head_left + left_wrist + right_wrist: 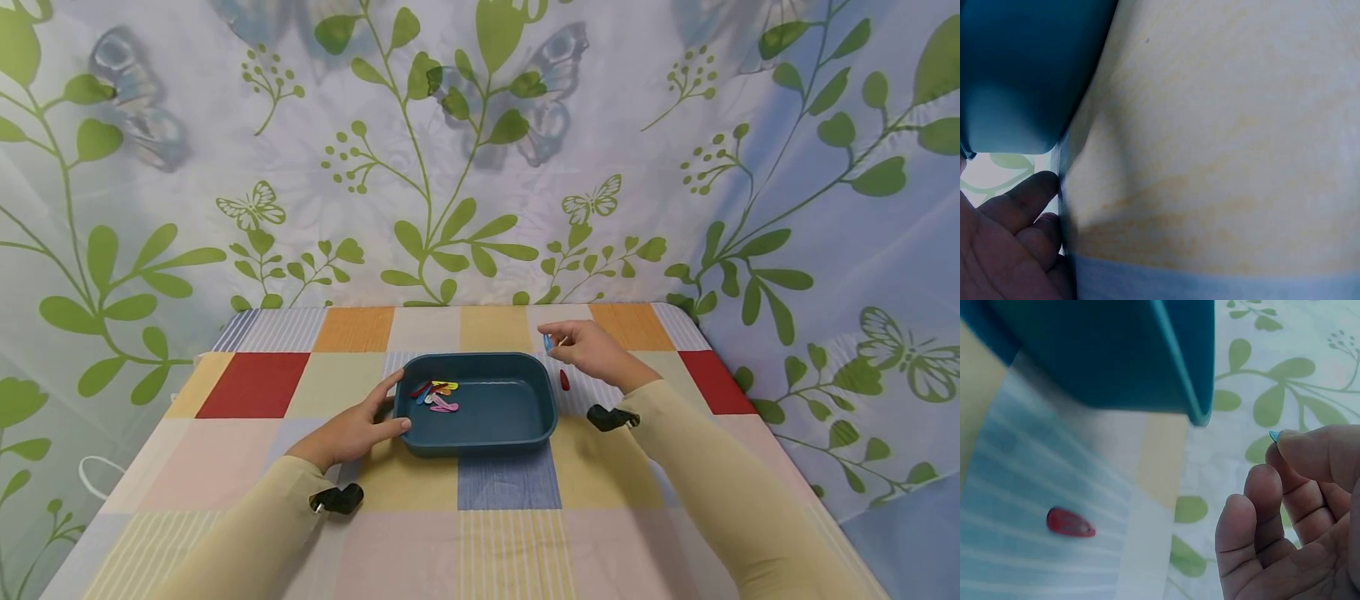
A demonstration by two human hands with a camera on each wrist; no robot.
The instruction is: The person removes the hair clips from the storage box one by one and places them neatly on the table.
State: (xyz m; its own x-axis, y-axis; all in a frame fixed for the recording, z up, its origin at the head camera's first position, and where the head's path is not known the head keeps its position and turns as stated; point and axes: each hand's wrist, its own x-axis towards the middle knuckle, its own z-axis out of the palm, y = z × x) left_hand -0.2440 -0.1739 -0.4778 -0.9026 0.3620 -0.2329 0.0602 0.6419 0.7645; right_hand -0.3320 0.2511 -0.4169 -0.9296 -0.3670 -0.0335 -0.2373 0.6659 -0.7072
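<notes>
A dark teal plastic tray (480, 446) stands in the middle of the table, with several colourful snap hair clips (442, 407) lying at its left end. My left hand (362, 429) holds that end, thumb at the near corner and forefinger at the far one. Beyond the tray's right end, my right hand (592, 350) pinches a blue hair clip (548, 342) between thumb and forefinger, above the cloth. Only the clip's tip shows in the right wrist view. A red hair clip (1070, 523) lies on the cloth just right of the tray.
A patchwork-patterned cloth (405, 542) covers the table. Behind and at the sides hangs a curtain (300, 167) printed with leaves and butterflies. A white cable loop (93, 479) shows beyond the left edge.
</notes>
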